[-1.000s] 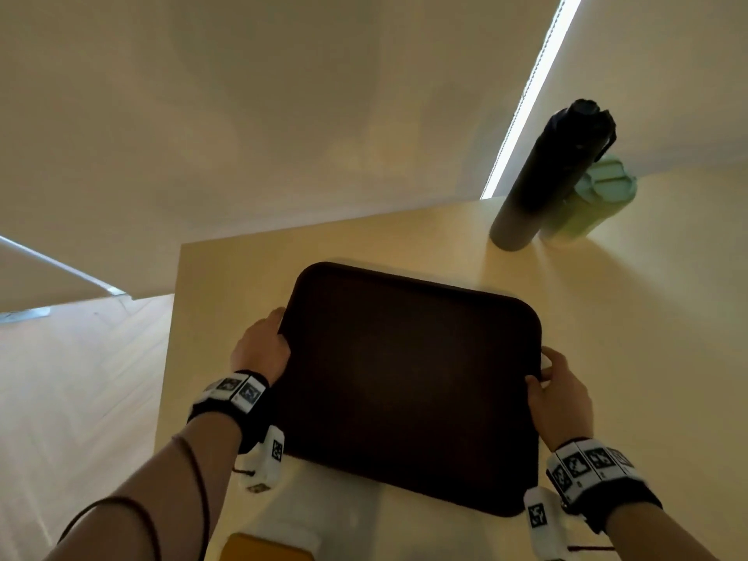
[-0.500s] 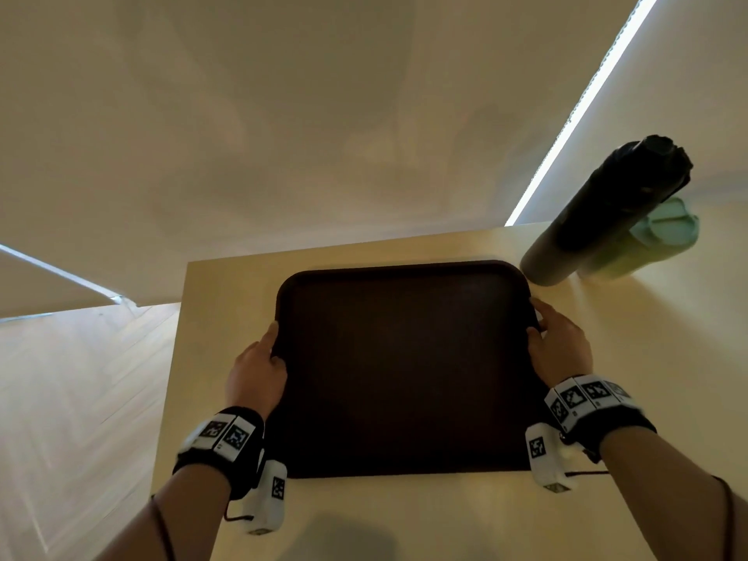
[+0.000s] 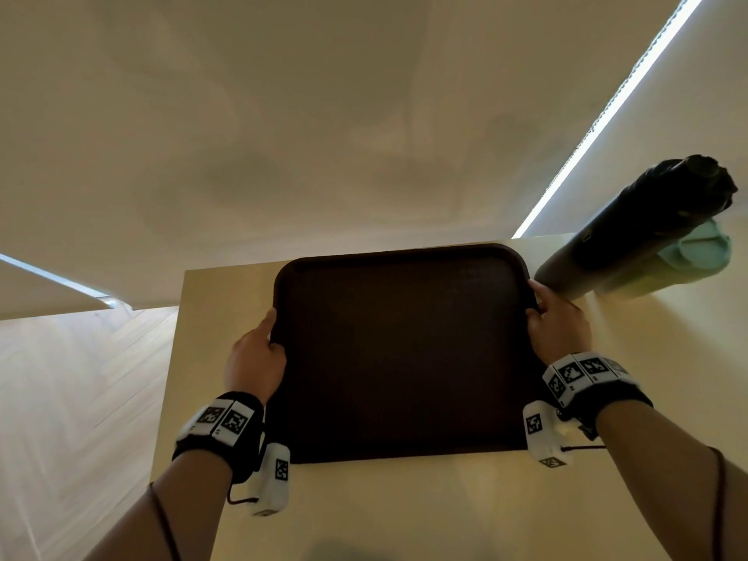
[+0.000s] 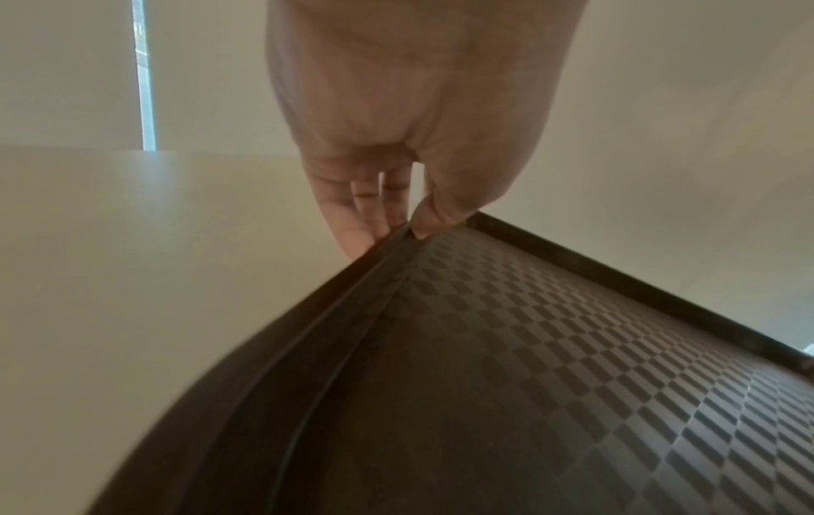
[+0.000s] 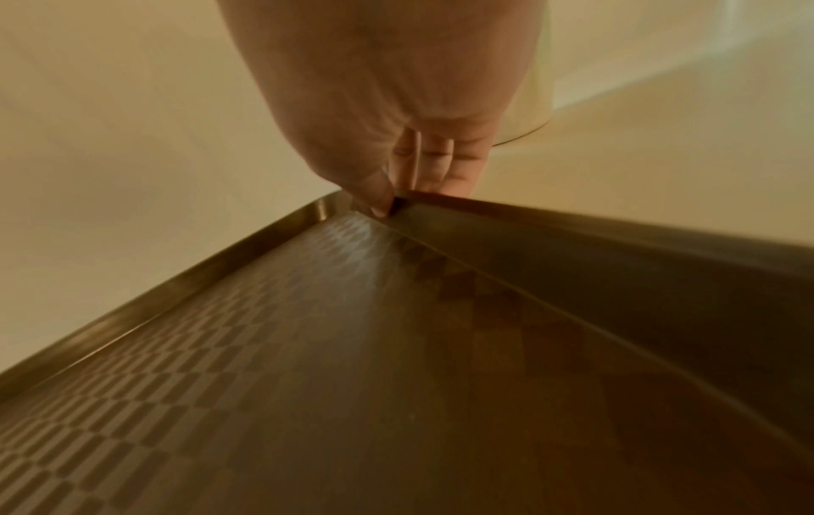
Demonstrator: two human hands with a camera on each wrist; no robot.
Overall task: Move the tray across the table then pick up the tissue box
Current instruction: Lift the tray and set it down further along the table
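A dark brown tray (image 3: 404, 350) with a checkered floor lies at the far end of the pale table (image 3: 404, 508), its back rim at the table's far edge. My left hand (image 3: 259, 354) grips the tray's left rim, thumb on top and fingers under (image 4: 409, 223). My right hand (image 3: 554, 325) grips the right rim near the far corner the same way (image 5: 387, 198). Nothing lies in the tray (image 4: 550, 366), whose floor also fills the right wrist view (image 5: 352, 348). No tissue box shows in any view.
A tall black bottle (image 3: 631, 232) stands just right of the tray's far right corner, with a pale green bottle (image 3: 696, 257) behind it. The table's left edge drops to a light wood floor (image 3: 81, 398). A wall rises behind the table.
Both hands have carried the tray away from me to the table's far end and squared it up. The yellow and white object near the front edge has left the view.
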